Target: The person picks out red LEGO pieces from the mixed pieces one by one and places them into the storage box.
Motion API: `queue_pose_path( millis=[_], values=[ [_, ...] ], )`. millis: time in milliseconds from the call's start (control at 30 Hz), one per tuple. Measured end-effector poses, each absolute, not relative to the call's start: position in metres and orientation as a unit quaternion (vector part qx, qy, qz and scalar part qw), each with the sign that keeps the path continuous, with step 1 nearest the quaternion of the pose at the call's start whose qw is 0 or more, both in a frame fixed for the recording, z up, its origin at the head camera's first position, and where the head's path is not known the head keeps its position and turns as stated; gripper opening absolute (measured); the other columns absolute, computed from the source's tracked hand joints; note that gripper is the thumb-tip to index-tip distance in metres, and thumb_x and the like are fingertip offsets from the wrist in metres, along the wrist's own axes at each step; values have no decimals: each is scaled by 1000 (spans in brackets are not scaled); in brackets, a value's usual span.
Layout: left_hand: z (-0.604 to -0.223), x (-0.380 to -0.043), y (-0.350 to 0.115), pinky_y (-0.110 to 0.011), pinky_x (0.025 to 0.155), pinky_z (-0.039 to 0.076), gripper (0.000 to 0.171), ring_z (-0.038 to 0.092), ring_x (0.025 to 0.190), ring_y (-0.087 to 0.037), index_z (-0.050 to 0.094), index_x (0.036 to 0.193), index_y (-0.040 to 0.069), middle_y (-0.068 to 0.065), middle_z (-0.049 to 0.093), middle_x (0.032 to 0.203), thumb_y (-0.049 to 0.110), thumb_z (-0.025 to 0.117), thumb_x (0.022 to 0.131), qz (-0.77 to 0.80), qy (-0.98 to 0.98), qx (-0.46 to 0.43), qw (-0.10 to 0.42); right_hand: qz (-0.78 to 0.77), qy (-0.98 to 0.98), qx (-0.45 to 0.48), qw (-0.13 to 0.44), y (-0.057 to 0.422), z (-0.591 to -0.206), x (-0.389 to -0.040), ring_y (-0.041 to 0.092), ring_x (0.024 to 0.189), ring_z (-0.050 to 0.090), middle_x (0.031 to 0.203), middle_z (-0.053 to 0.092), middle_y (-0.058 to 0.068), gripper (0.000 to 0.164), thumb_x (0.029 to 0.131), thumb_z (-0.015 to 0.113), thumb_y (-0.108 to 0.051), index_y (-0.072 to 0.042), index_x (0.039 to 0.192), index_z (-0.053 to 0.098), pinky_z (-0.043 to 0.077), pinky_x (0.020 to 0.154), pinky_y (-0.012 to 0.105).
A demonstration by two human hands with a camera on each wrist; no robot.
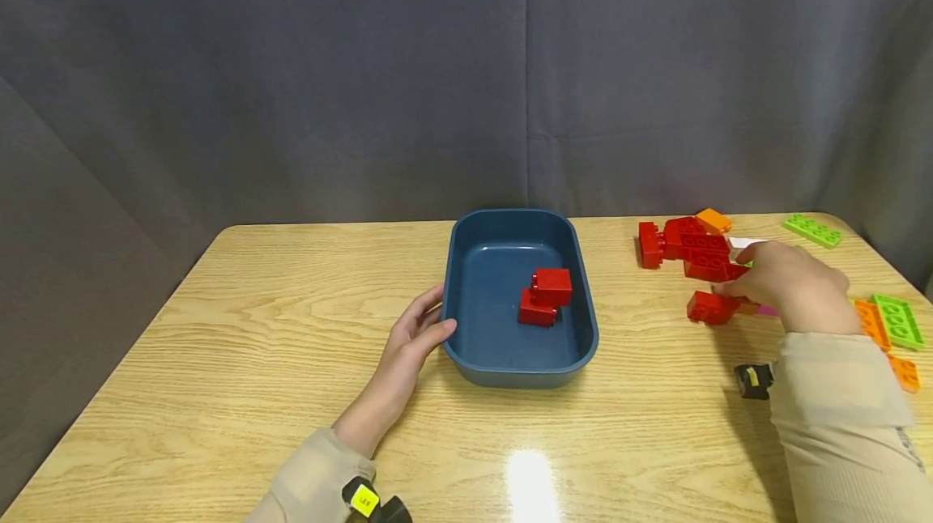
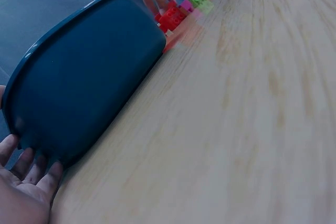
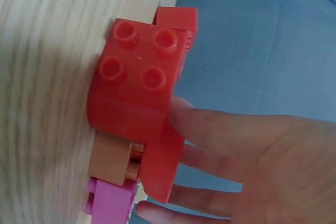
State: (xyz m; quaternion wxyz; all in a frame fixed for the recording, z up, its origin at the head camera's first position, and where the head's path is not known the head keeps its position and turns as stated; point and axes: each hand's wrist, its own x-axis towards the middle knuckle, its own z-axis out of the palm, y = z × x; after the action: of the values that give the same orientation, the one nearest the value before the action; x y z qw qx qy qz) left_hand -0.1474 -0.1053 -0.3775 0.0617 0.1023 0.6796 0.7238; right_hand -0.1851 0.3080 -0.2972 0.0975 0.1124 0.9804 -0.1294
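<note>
My left hand (image 1: 404, 353) holds the left side of a dark blue bin (image 1: 521, 377), thumb at the rim and fingers against the outer wall. Inside the bin, one red brick (image 1: 551, 287) lies partly on another red brick (image 1: 536, 310). At the right, my right hand (image 1: 798, 284) reaches down into a group of red bricks. In the right wrist view its thumb and fingers lie on either side of a sloping red brick (image 3: 161, 166), fingertips mostly hidden behind it. A rounded red brick with studs (image 3: 131, 77) sits right beside the thumb.
More red bricks (image 1: 650, 245) lie behind the right hand, with an orange brick (image 1: 713, 221) and a green plate (image 1: 812, 230) farther back. Beside the right sleeve are another green plate (image 1: 900, 321) and orange pieces (image 1: 872, 324). A grey curtain (image 1: 379, 86) hangs behind the wooden table (image 1: 291, 304).
</note>
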Motion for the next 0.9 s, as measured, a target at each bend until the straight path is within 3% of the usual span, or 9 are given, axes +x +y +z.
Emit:
queue_pose_path(
  millis=[367,567,767,900],
  values=[
    [-377,-147,-106,-49,112,30,55,39,133,-26,33,144,7,-17,39,148,15,50,92,722,681,104,63,-140,980,116,84,308,-300,-185,43,88,47,104,60,29,50,78,66,-30,3,115,58,35,67,59],
    [-377,-147,-106,-49,112,30,55,39,133,-26,33,144,8,-18,39,148,15,50,92,723,681,102,62,-133,982,114,66,304,-297,-185,42,86,48,103,59,29,52,79,66,-34,2,114,57,37,66,59],
    [-377,-147,-106,-49,112,30,55,39,133,-27,33,144,7,-18,38,148,14,50,92,723,680,103,64,-121,987,108,13,294,-290,-182,40,80,51,94,62,27,43,80,66,-30,4,105,59,38,58,52],
    [-377,-147,-105,-49,112,29,55,39,133,-27,32,144,7,-18,38,148,14,50,92,723,679,105,64,-121,987,103,-4,284,-283,-179,39,80,51,93,63,28,47,81,64,-28,8,110,57,39,58,51]
  ],
)
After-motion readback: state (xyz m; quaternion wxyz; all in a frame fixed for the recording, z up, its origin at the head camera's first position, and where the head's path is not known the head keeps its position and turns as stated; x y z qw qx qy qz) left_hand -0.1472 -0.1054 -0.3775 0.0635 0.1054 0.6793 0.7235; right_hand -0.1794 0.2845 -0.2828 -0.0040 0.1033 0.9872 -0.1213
